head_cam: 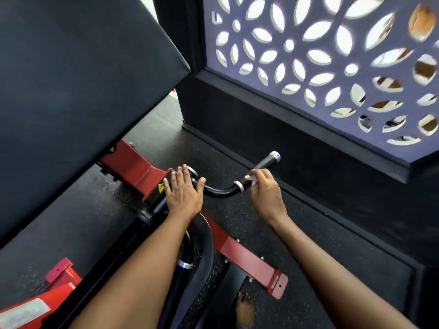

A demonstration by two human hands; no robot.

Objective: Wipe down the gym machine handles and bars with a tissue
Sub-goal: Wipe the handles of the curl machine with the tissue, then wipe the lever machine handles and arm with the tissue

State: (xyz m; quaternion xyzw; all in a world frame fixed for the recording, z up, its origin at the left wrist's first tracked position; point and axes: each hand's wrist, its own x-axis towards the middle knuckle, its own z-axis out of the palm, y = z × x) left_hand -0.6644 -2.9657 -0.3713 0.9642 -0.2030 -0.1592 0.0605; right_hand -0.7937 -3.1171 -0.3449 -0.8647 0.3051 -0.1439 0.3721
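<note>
Here, at the frame's center, your right hand [264, 189] pinches the white tissue [251, 178] against the black handle [259, 169]; your left hand [184, 191] rests flat, fingers straight, on the red frame [135, 167].

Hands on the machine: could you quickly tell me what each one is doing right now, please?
Left hand: open, fingers straight, resting flat on the red frame.
Right hand: closed around the tissue, pressing it on the black handle.

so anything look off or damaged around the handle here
Nothing stands out. The right hand holds the tissue round the handle, the left hand rests flat on the red frame, and no part looks bent or broken.
</note>
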